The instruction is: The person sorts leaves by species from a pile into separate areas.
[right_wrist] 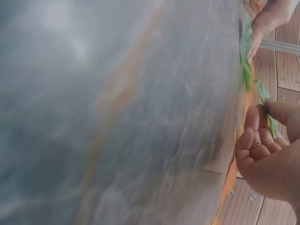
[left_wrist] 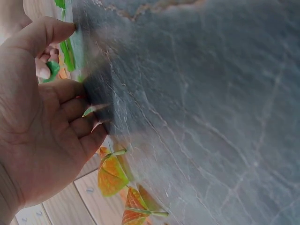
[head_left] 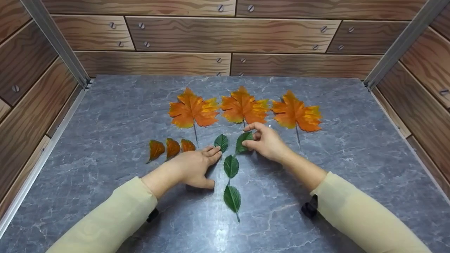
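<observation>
Between the thumb and fingers of my right hand (head_left: 268, 142) a green leaf (head_left: 242, 142) is pinched; the right wrist view shows the same leaf (right_wrist: 272, 123) edge-on. My left hand (head_left: 195, 168) lies low with its fingers extended, the fingertips touching the lower edge of another green leaf (head_left: 221, 143). Two more green leaves, an upper one (head_left: 231, 166) and a lower one (head_left: 232, 199) with its stem toward me, form a line below. In the left wrist view, the left hand (left_wrist: 56, 126) has its palm showing and holds nothing.
Three orange maple leaves, left (head_left: 191, 109), middle (head_left: 243, 106) and right (head_left: 295, 111), lie in a row behind the hands. Left of my left hand are small curled brown-orange leaves (head_left: 172, 148). Wood-patterned walls (head_left: 232, 35) border the grey marbled table (head_left: 116, 102).
</observation>
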`<state>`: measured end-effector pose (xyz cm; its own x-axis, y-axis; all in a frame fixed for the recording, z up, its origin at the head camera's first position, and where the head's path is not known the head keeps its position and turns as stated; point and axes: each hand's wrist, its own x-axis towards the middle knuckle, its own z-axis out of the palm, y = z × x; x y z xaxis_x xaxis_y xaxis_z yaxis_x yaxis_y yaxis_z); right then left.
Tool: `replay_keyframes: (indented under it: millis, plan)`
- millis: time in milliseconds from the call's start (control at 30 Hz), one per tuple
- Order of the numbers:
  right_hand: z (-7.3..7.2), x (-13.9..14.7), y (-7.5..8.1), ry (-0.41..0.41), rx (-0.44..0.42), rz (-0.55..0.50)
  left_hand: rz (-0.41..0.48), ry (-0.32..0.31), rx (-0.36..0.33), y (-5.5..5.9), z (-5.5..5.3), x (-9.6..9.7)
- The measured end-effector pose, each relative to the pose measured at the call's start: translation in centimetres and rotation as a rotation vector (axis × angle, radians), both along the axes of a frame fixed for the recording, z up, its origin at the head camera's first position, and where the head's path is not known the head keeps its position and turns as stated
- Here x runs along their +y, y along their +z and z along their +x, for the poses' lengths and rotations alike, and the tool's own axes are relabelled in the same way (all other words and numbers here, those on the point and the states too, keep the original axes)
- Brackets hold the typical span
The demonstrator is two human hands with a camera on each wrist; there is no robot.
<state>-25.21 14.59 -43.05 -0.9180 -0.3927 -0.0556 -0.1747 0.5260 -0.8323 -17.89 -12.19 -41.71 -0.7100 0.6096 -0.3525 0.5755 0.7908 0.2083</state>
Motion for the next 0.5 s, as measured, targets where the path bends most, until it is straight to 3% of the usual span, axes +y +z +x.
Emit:
replay_keyframes:
  millis: [500]
  plan:
    - [-1.4, -1.9, -0.5, -0.048, -0.021, 0.094, 0.002, 0.0, 0.003, 0.0, 0.0, 0.0]
